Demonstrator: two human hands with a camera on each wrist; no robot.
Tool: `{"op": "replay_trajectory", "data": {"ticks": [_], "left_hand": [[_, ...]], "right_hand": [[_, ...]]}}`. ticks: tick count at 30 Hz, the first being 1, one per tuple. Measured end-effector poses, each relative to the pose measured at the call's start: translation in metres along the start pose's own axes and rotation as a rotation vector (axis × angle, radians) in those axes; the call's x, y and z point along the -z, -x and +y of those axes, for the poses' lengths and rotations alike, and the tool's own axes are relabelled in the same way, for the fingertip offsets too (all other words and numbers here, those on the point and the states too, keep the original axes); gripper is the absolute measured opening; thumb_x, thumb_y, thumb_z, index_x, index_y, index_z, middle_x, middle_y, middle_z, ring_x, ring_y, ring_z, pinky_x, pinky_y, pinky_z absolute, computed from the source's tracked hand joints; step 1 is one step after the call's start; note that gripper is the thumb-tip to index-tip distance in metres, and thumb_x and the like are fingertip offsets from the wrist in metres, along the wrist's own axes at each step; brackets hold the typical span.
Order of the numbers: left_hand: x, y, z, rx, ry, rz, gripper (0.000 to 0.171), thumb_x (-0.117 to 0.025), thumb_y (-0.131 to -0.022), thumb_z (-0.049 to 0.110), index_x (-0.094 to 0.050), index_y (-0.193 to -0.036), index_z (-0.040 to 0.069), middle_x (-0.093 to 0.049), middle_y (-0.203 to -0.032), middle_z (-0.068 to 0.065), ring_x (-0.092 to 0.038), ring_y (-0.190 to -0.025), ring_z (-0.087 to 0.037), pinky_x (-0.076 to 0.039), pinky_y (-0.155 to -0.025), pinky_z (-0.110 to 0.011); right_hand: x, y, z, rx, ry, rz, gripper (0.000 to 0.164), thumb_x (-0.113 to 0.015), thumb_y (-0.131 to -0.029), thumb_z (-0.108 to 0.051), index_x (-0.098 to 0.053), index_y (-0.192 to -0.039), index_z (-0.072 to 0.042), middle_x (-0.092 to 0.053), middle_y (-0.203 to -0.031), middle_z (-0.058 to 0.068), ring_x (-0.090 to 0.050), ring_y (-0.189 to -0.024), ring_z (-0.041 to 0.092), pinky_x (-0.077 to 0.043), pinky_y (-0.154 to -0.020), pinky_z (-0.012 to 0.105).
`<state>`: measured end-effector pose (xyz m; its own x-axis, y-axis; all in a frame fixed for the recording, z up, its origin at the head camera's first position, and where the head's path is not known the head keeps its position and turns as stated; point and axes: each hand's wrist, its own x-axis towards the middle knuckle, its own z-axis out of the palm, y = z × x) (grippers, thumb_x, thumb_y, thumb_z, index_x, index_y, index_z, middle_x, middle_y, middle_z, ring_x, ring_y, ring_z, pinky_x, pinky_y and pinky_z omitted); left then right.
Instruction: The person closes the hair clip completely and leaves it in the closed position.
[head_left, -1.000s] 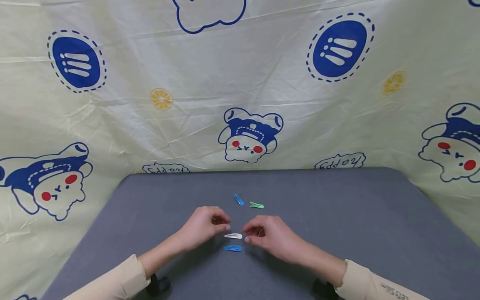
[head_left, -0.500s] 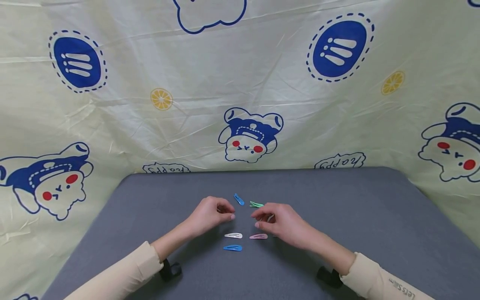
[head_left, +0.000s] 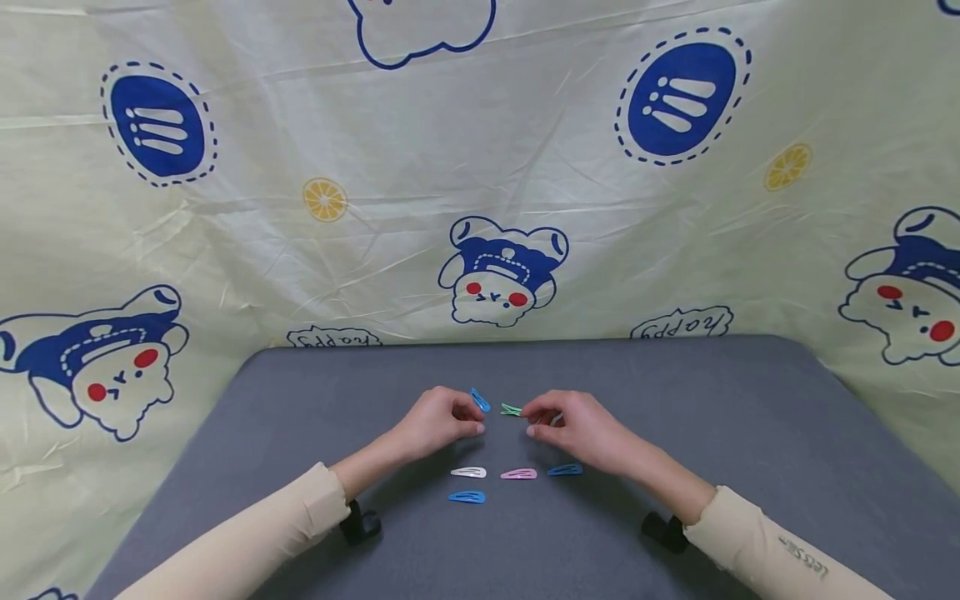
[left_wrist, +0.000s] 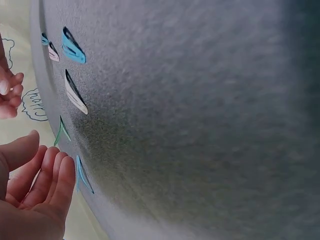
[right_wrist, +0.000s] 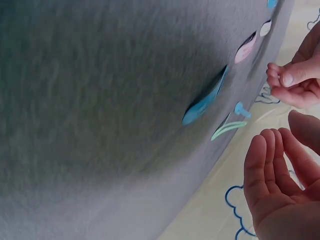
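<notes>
My left hand hovers just beside a blue snap hair clip at the far side of the group. In the left wrist view, that blue clip has its two layers sprung apart beyond the loosely bent fingers. Opposite, my right hand reaches to the right end of a green snap hair clip, its fingertips overlapping that end. The right wrist view has the green clip sprung apart too, a gap between it and the fingers. Neither hand holds anything.
Nearer me, a white clip, a pink clip and a dark blue clip form a row on the grey table. Another blue clip lies below the white one. A printed cloth hangs behind.
Both hands have moved away from me, from beside the white clip up to the far blue and green clips. The pink and dark blue clips have come into view from behind the right hand.
</notes>
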<state>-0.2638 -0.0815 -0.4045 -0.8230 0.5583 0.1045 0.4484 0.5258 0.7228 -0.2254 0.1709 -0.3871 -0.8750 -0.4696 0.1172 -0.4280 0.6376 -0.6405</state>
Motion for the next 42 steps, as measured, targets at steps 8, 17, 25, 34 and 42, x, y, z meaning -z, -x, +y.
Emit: {"op": "replay_trajectory", "data": {"ticks": [8, 17, 25, 34, 42], "left_hand": [[-0.008, -0.016, -0.001, 0.042, -0.039, -0.009, 0.009, -0.075, -0.086, 0.008, -0.075, -0.094, 0.003, -0.066, -0.080, 0.005, -0.056, -0.072, -0.010, -0.048, -0.063, -0.025], [-0.014, -0.026, -0.002, 0.051, -0.033, -0.001, 0.005, -0.074, -0.087, 0.007, -0.075, -0.091, 0.004, -0.064, -0.076, 0.003, -0.054, -0.067, -0.012, -0.045, -0.058, -0.025], [-0.017, -0.032, -0.003, 0.065, -0.048, 0.019, 0.003, -0.075, -0.085, 0.004, -0.074, -0.089, 0.003, -0.063, -0.073, 0.002, -0.053, -0.067, -0.011, -0.043, -0.059, -0.024], [-0.019, -0.036, -0.004, 0.093, -0.048, 0.016, 0.004, -0.074, -0.086, 0.006, -0.075, -0.090, 0.004, -0.063, -0.073, 0.003, -0.053, -0.067, -0.011, -0.043, -0.059, -0.024], [-0.018, -0.038, -0.005, 0.099, -0.054, 0.017, 0.004, -0.075, -0.086, 0.006, -0.075, -0.090, 0.006, -0.063, -0.073, 0.003, -0.053, -0.068, -0.011, -0.043, -0.061, -0.024]], "right_hand": [[0.003, -0.012, 0.017, 0.001, -0.009, -0.016, 0.021, -0.068, -0.093, -0.012, -0.071, -0.112, -0.006, -0.065, -0.096, -0.006, -0.058, -0.086, 0.014, -0.052, -0.080, 0.035], [0.004, -0.026, 0.032, 0.001, 0.002, -0.021, 0.020, -0.068, -0.093, -0.010, -0.071, -0.112, -0.005, -0.068, -0.097, -0.002, -0.059, -0.085, 0.013, -0.052, -0.078, 0.035], [0.002, -0.035, 0.039, -0.003, 0.014, -0.039, 0.019, -0.069, -0.091, -0.007, -0.071, -0.110, -0.003, -0.068, -0.097, 0.002, -0.059, -0.084, 0.014, -0.051, -0.078, 0.035], [-0.003, -0.044, 0.044, -0.060, 0.018, -0.065, 0.016, -0.070, -0.091, -0.008, -0.073, -0.107, -0.007, -0.066, -0.089, -0.004, -0.056, -0.080, 0.014, -0.049, -0.075, 0.033], [-0.007, -0.048, 0.045, -0.063, 0.025, -0.063, 0.014, -0.072, -0.089, -0.007, -0.075, -0.102, -0.009, -0.066, -0.085, -0.005, -0.055, -0.077, 0.013, -0.047, -0.073, 0.032]]}}
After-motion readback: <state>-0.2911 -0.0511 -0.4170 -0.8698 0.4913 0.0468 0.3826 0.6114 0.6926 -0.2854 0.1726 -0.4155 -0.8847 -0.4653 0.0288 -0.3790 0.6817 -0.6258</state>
